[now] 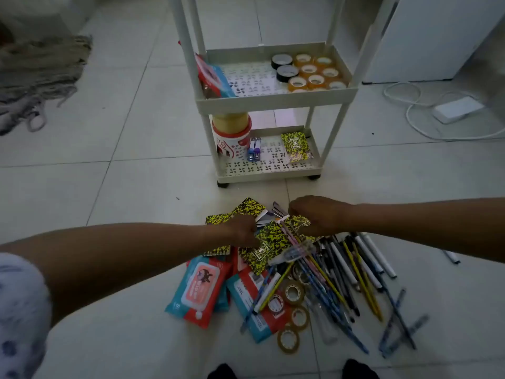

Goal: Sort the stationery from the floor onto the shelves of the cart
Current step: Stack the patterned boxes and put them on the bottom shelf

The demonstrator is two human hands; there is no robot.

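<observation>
On the floor at six o'clock from the cart (276, 98) lies the heap I am sorting, and the risk sits in how it is layered. The notebooks (261, 243) lie at the heap's twelve o'clock edge, with pens (352, 269) fanned out toward four o'clock, some of them lying across a notebook cover. If I lift a notebook flat and fast, I judge those pens will roll off and scatter over the tile; one pen (452, 257) already lies apart at three o'clock. The wipe packs (199, 289) at seven o'clock are overlapped by notebooks too, so a careless tug could drag them along. The tape rolls (293, 291) at five o'clock could roll away if knocked.

The cart holds some sorted things already: tape on the middle shelf at its two o'clock corner, and one notebook on the bottom shelf (269, 168) beside small staplers (254, 150). Mixing kinds there would spoil the sort.

Both my arms reach forward, forearms bare. My left hand (241, 232) comes in from eight o'clock, knuckles up, fingers curled down onto a notebook; I cannot tell whether it grips or merely presses. My right hand (318, 214) comes in from three o'clock, fingers bent over the notebook at the heap's far edge, seemingly pinching its rim, though the fingertips are hidden beneath the hand.
</observation>
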